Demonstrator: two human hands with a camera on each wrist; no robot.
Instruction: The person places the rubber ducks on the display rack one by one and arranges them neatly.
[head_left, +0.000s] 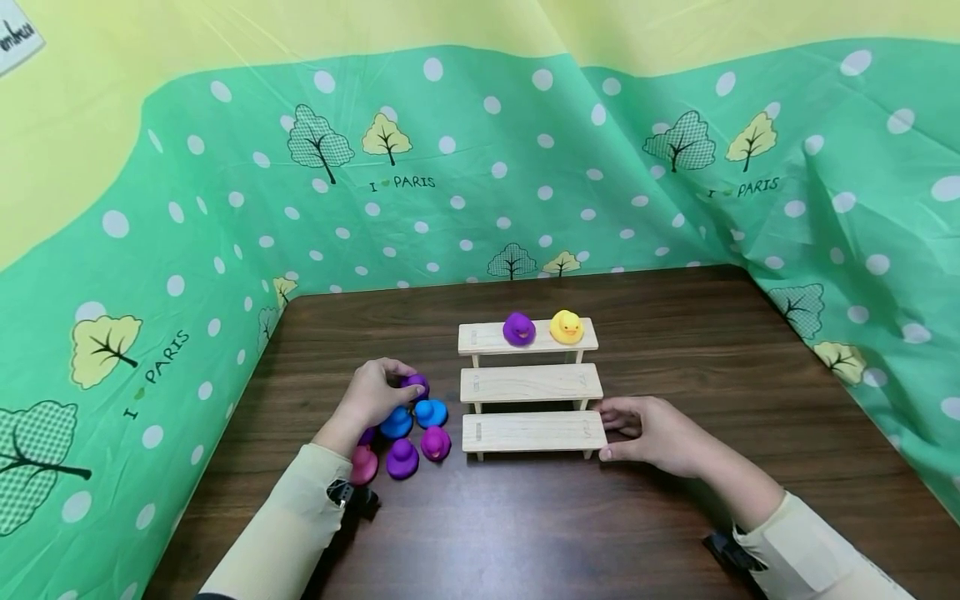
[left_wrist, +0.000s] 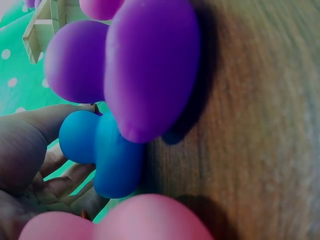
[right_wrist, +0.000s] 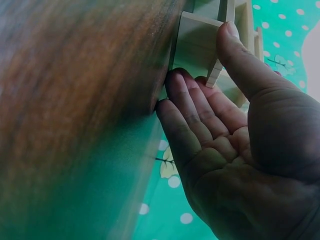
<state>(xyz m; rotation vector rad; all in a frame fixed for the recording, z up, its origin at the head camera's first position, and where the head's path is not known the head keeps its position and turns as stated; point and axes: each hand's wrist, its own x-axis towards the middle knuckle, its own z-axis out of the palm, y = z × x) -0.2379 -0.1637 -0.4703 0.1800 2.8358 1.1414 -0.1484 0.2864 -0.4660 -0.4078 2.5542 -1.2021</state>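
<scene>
The three-tiered wooden stand lies to the right of the left hand, with its boards' long axis running left to right across the counter. The left hand has its thumb and fingers round a purple toy duck, apparently pinching it, though the fingers hide part of the hold. That duck is at the far side of a loose cluster, level with the middle board and near its left end; the left hand is the nearer one.

The right hand is at the bottom board's right end, thumb by the front corner, fingers extended and parted from the thumb.

On the top board sit a violet duck and a yellow duck.

The left wrist blocks most of another duck beside the pink duck. In the left wrist view, the nearest ducks fill the frame, the pink one cut off below, and the pinching fingertips cannot be made out.
</scene>
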